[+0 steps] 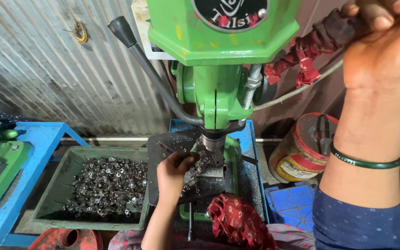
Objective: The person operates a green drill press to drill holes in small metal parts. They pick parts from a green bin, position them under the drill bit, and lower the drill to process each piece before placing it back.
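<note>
Both hands engaged: our left hand [174, 169] pinched a small metal part [199, 167] under the drill chuck [211, 143]; right hand [385, 41] gripped the cloth-wrapped feed lever [322, 39]. Risk: fingers beside the bit, part could spin.

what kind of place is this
Most likely a small metalworking workshop. A green drill press stands over a work table, a green tray holds small metal parts, and the wall behind is corrugated metal sheet. The left hand works under the chuck; the right hand grips the cloth-wrapped feed handle.
</note>
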Demonstrator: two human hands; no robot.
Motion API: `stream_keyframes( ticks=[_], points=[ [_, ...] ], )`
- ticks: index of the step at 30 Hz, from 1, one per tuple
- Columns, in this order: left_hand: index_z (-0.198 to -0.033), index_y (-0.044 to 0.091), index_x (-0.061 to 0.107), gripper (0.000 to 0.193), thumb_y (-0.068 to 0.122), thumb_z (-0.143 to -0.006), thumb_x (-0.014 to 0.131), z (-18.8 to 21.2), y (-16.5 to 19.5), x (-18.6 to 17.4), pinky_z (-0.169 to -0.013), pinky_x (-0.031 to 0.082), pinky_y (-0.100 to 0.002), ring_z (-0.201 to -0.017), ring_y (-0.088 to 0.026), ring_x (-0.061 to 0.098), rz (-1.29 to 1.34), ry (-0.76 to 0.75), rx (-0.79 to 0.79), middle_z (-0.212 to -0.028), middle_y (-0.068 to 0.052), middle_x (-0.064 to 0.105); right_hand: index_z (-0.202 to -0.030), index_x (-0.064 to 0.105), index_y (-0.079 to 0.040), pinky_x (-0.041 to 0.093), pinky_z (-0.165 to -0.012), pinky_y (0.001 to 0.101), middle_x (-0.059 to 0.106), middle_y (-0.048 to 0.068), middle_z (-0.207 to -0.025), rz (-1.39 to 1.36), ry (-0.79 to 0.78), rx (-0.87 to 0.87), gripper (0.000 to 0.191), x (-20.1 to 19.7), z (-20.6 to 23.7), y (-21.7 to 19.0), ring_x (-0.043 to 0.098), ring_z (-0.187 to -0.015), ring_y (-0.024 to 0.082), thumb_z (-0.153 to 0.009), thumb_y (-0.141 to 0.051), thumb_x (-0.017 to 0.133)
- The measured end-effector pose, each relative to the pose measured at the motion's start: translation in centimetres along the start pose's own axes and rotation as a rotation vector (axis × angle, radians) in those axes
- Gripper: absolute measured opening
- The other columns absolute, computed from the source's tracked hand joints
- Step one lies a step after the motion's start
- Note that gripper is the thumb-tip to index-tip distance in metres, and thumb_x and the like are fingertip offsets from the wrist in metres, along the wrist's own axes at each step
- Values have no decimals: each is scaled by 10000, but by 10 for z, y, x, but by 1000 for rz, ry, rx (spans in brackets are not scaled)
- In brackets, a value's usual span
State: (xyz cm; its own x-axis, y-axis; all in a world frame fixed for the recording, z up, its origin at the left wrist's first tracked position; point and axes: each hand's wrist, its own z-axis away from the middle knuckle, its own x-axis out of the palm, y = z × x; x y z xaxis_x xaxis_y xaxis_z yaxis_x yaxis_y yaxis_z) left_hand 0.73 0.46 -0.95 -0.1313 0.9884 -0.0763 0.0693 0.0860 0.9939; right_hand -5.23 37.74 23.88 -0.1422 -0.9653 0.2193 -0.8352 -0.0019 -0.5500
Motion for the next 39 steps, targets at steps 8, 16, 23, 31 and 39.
stream_keyframes(
  ticks=[8,16,23,31,39],
  points=[
    [-1024,80,814,240,194,-813,808,26,23,25,-657,572,-330,-709,-228,762,-410,190,217,-846,-118,772,-790,436,-214,353,-693,339,374,-48,-621,13,-22,7,302,1,0,1,347,-613,137,-955,-458,505],
    [-1058,122,770,225,260,-879,777,31,-13,51,-639,555,-397,-722,-273,723,-676,329,526,-830,-68,748,-775,429,-218,351,-695,339,374,-52,-617,19,-27,18,298,1,3,3,346,-608,134,-942,-450,513],
    [-973,121,795,187,216,-812,799,20,1,38,-701,566,-401,-784,-304,731,-536,267,443,-887,-94,770,-762,423,-221,349,-697,339,373,-55,-613,13,-43,12,296,8,7,-14,345,-604,131,-931,-444,519],
    [-951,119,790,173,220,-811,786,8,10,25,-743,564,-388,-829,-289,736,-537,191,416,-891,-78,768,-746,416,-224,347,-699,339,373,-59,-609,-244,17,-85,294,-2,142,-49,344,-599,128,-918,-436,526],
    [-946,138,806,202,244,-774,794,4,5,28,-746,550,-393,-840,-286,724,-589,200,380,-896,-68,774,-770,438,-225,379,-726,348,401,-58,-641,-430,82,-240,244,-12,180,-20,379,-622,129,-859,-420,554]
  ],
)
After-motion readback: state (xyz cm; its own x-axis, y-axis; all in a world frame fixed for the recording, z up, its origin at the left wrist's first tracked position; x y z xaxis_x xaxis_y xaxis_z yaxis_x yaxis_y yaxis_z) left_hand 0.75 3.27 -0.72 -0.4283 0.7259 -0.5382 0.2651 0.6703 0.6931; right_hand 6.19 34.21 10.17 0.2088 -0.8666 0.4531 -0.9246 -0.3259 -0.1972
